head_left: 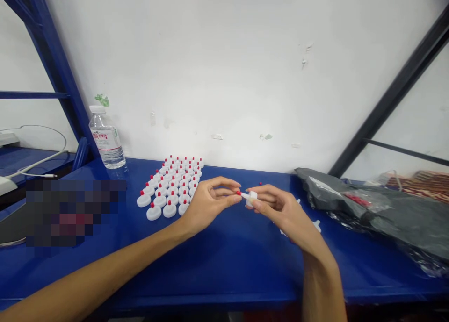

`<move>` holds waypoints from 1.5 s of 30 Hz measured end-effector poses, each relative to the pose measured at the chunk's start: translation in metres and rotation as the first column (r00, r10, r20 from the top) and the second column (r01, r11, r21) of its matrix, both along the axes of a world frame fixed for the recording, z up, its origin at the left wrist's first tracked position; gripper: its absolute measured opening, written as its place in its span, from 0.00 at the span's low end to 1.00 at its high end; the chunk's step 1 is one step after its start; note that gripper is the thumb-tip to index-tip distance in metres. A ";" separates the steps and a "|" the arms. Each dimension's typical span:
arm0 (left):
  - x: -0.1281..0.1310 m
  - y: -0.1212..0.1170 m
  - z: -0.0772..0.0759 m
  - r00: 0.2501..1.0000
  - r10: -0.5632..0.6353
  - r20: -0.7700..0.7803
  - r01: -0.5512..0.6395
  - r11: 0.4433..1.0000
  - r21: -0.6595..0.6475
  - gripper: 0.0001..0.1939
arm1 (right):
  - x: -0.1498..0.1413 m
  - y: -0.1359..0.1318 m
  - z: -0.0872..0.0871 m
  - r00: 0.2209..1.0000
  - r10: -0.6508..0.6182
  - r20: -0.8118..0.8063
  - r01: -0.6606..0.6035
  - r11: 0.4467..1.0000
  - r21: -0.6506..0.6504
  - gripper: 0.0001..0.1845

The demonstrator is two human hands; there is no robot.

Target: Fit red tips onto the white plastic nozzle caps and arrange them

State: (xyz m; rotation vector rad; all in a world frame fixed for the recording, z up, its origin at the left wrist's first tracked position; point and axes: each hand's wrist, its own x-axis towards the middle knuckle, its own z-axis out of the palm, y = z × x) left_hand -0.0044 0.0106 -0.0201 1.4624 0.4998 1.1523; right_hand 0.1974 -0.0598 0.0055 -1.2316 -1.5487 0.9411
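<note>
In front of me, above the blue table (231,266), my right hand (284,210) grips a white nozzle cap (251,199) between thumb and fingers. Its thin spout points left, toward my left hand (205,203). There, thumb and fingertips close on a small red tip cap (238,193) at the end of the spout. Just left of my left hand stand rows of white nozzle caps (170,210) with red tips, upright on the table. Several white pieces (316,225) lie partly hidden behind my right hand and wrist.
A water bottle (107,142) stands at the back left by the blue frame (56,60). One loose red tip cap (260,183) lies near the wall. On the right are a dark plastic bag (396,224) and a clear bag of red pieces (358,200). A white cable (38,165) lies far left.
</note>
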 end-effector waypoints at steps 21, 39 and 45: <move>-0.004 0.003 0.001 1.000 -0.001 0.003 0.001 0.999 -0.048 0.17 | 0.006 0.000 0.000 0.995 -0.096 -0.030 0.097 0.995 0.012 0.22; -0.002 -0.001 0.005 0.999 0.037 0.013 -0.036 0.991 -0.126 0.20 | 0.005 -0.001 0.002 0.994 -0.107 0.014 0.107 0.994 0.036 0.23; -0.001 -0.002 0.005 0.998 0.022 0.057 -0.012 0.985 -0.169 0.16 | 0.004 -0.001 0.002 0.994 -0.110 0.024 0.109 0.993 0.037 0.23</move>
